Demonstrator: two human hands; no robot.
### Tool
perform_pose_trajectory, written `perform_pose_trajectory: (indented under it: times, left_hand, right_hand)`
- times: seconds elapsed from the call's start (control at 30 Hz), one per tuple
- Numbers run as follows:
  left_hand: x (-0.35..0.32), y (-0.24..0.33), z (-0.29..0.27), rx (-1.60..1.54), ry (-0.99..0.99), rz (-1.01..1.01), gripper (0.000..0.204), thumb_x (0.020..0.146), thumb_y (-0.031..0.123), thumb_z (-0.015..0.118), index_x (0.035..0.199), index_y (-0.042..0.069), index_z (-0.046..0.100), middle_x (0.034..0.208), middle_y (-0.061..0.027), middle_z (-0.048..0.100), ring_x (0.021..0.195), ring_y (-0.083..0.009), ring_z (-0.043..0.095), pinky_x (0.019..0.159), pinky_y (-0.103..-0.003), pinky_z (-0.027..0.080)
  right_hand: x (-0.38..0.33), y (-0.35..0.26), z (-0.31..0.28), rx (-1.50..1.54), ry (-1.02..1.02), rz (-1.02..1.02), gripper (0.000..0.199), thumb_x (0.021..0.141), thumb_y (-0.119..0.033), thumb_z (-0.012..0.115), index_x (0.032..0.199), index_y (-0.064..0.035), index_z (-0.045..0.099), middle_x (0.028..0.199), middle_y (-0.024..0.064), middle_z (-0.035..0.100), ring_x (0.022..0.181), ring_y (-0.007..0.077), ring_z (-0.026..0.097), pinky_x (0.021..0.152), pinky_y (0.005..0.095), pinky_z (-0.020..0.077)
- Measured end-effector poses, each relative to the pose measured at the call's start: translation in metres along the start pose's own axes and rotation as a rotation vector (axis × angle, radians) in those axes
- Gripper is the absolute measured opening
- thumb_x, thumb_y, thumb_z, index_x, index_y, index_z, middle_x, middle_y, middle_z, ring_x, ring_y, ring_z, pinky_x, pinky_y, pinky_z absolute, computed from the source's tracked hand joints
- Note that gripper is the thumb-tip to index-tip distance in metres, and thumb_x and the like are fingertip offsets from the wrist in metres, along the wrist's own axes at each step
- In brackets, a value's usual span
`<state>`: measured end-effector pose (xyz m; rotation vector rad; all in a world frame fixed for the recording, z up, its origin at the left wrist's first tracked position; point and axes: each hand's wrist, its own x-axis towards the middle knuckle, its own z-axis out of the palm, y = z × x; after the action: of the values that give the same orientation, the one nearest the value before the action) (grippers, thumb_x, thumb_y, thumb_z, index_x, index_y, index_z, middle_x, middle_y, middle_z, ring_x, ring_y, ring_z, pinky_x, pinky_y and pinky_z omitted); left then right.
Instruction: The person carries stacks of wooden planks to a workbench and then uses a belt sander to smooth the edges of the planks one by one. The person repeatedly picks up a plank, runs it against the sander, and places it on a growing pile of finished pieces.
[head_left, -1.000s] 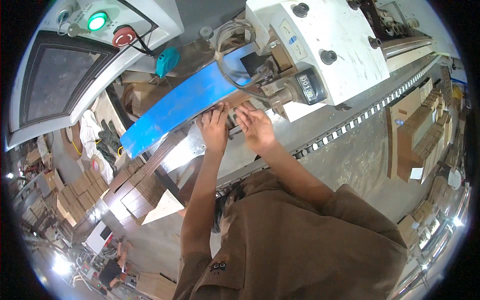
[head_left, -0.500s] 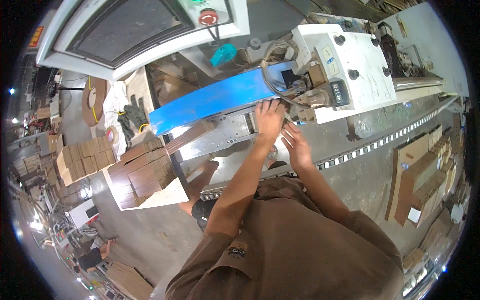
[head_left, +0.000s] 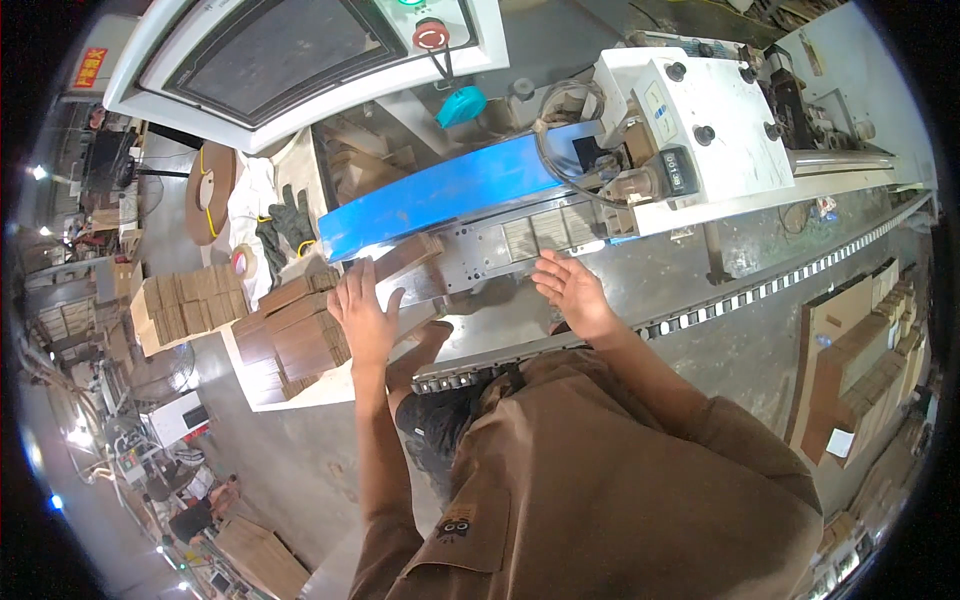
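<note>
My left hand (head_left: pixel 364 318) is open, palm down, its thumb held apart from the fingers. It is at the near end of some brown wood-coloured strips (head_left: pixel 408 257) lying on the machine's metal bed (head_left: pixel 470 262); whether it touches them I cannot tell. Beside it on the left, a stack of brown boards (head_left: pixel 305 335) rests on a white-topped stand (head_left: pixel 268 392). My right hand (head_left: pixel 573 292) hovers with loosely stretched fingers just in front of the bed, holding nothing. Behind both hands runs a long blue guard (head_left: pixel 450 195).
A white machine head (head_left: pixel 725 130) with black knobs stands right of the guard. The control panel (head_left: pixel 290 60) has a red stop button (head_left: pixel 431 35). Dark gloves (head_left: pixel 290 222) lie behind the stacks. A roller rail (head_left: pixel 740 297) crosses before me. Another person (head_left: pixel 195 517) is far left.
My left hand has left the machine head and swung left to the brown strips. The right hand has drawn back slightly toward me and opened. The view has shifted a little.
</note>
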<state>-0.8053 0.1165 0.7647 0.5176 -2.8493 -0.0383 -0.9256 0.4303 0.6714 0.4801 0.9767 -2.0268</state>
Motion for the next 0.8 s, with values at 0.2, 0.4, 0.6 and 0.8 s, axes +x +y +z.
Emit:
perform_pose_trajectory:
  times: [0.2, 0.4, 0.6, 0.8]
  left_hand:
    - [0.007, -0.012, 0.004, 0.055, -0.095, 0.042, 0.042, 0.091, 0.017, 0.070, 0.132, 0.009, 0.062, 0.129, -0.0095, 0.059, 0.119, -0.0289, 0.053, 0.109, -0.050, 0.030]
    - [0.012, 0.023, 0.013, 0.026, -0.023, 0.081, 0.042, 0.092, 0.014, 0.069, 0.133, 0.008, 0.061, 0.124, -0.0107, 0.059, 0.116, -0.0308, 0.052, 0.107, -0.051, 0.030]
    - [0.009, 0.121, 0.059, -0.120, -0.056, 0.286, 0.043, 0.094, 0.012, 0.062, 0.137, 0.010, 0.057, 0.123, -0.0130, 0.060, 0.117, -0.0320, 0.054, 0.106, -0.052, 0.035]
    - [0.032, 0.153, 0.148, -0.178, -0.053, 0.278, 0.044, 0.093, 0.015, 0.057, 0.137, 0.012, 0.058, 0.128, -0.0051, 0.061, 0.118, -0.0251, 0.057, 0.106, -0.045, 0.039]
  right_hand:
    - [0.007, -0.008, 0.010, -0.019, -0.004, 0.040, 0.044, 0.105, -0.032, 0.046, 0.138, -0.0041, 0.056, 0.123, 0.0090, 0.064, 0.113, 0.0232, 0.062, 0.103, 0.0379, 0.0473]
    - [-0.006, 0.000, -0.034, 0.076, 0.066, 0.041, 0.043, 0.100, -0.032, 0.055, 0.134, -0.0066, 0.058, 0.120, 0.0055, 0.064, 0.110, 0.0219, 0.062, 0.098, 0.0390, 0.0503]
    - [-0.015, -0.003, -0.052, 0.103, 0.112, 0.067, 0.053, 0.100, -0.036, 0.054, 0.143, -0.0053, 0.049, 0.134, 0.0093, 0.059, 0.123, 0.0256, 0.057, 0.110, 0.0402, 0.0426]
    - [0.027, -0.001, -0.027, 0.135, 0.106, 0.050, 0.050, 0.105, -0.031, 0.048, 0.147, -0.0039, 0.043, 0.142, 0.0113, 0.055, 0.128, 0.0284, 0.054, 0.113, 0.0423, 0.0414]
